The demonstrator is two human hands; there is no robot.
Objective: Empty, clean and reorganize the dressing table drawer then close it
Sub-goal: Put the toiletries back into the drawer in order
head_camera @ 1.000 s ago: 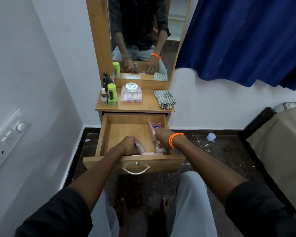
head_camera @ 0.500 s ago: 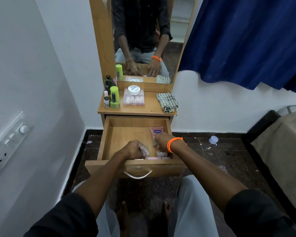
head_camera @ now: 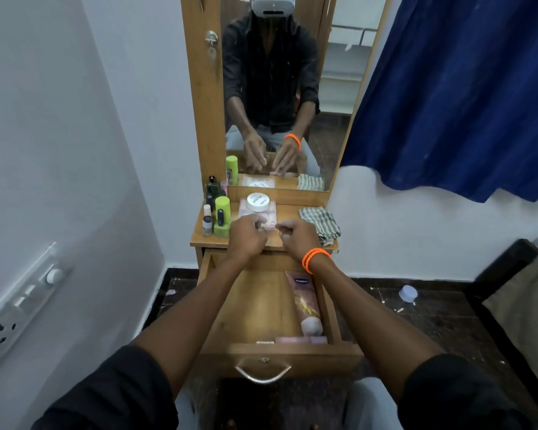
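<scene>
Both my arms stretch out over the drawer (head_camera: 261, 308); my left hand (head_camera: 247, 235) and right hand (head_camera: 295, 235), up from inside it, pinch the pink pack (head_camera: 263, 216) on the tabletop (head_camera: 289, 212).

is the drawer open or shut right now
Open: the drawer is pulled out toward the person, its wooden floor exposed and a pink tube lying inside.

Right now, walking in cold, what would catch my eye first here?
Probably the two hands, the left hand and the right hand with its orange bracelet, reaching together over the dressing table top toward a clear pink packet. Below them the drawer hangs wide open, with a pink tube lying along its right side. Above, the tall mirror repeats the scene.
</scene>
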